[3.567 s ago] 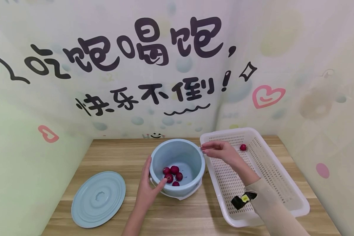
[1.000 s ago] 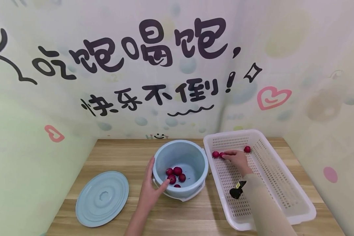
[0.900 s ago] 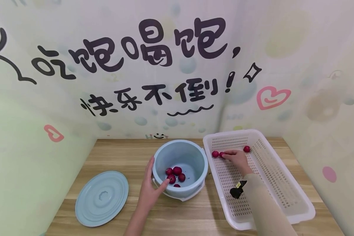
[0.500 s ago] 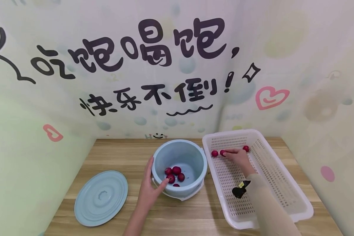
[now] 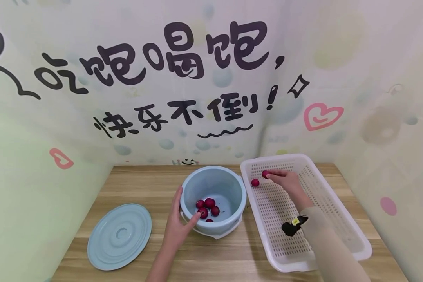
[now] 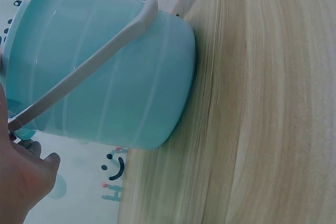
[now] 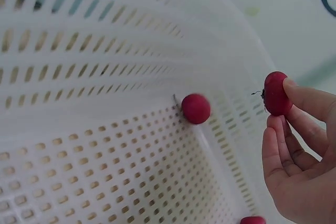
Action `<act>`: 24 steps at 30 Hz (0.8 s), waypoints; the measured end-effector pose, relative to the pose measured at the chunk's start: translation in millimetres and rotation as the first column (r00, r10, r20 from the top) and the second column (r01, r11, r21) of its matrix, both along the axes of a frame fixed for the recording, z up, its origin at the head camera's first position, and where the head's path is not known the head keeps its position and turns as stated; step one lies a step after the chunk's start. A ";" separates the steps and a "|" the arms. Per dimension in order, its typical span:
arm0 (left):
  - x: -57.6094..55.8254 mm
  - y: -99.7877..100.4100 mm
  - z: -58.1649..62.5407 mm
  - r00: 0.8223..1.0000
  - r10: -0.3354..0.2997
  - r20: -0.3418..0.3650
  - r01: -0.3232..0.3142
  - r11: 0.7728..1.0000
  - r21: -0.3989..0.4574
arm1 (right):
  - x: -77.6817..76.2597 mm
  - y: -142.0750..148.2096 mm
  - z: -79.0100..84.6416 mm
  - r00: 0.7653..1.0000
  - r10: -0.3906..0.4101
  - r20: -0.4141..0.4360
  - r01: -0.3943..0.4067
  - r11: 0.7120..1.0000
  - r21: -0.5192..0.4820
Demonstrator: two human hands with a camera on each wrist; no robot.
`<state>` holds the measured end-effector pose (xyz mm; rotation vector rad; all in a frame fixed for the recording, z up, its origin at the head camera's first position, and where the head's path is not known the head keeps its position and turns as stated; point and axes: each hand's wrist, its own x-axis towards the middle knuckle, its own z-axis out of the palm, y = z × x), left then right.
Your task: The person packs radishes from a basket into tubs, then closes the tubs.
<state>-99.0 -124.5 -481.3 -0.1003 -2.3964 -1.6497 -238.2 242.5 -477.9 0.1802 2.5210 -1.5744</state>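
Observation:
My left hand (image 5: pixel 177 227) grips the pale blue bucket (image 5: pixel 221 180) by its rim, thumb inside and fingers round the outside. Several red radishes (image 5: pixel 209 203) lie on the bucket's floor. Over the far end of the white basket (image 5: pixel 278 265), my right hand (image 5: pixel 290 184) pinches a red radish (image 7: pixel 277 94) between thumb and fingertips, lifted off the basket's bottom. A second radish (image 5: pixel 255 183) rests in the basket's far left corner. Part of a third radish (image 7: pixel 253 220) shows at the lower edge of the right wrist view; in the head view the right hand hides it.
A round blue lid (image 5: pixel 120 237) lies on the wooden table (image 5: pixel 204 266) left of the bucket. Close by the bucket's right side stands the basket. A grey handle (image 6: pixel 79 72) hangs down the bucket's side. A printed wall (image 5: pixel 155 152) rises behind the table.
A second and a third radish have appeared in the basket since the earliest frame. In the last half second my right hand has raised one upward. The left hand keeps its grip on the bucket.

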 end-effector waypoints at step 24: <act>0.2 -0.2 1.7 1.000 -0.006 0.015 0.006 1.000 0.009 | 28.4 -49.4 54.3 0.985 0.140 -0.099 -0.148 0.985 -0.087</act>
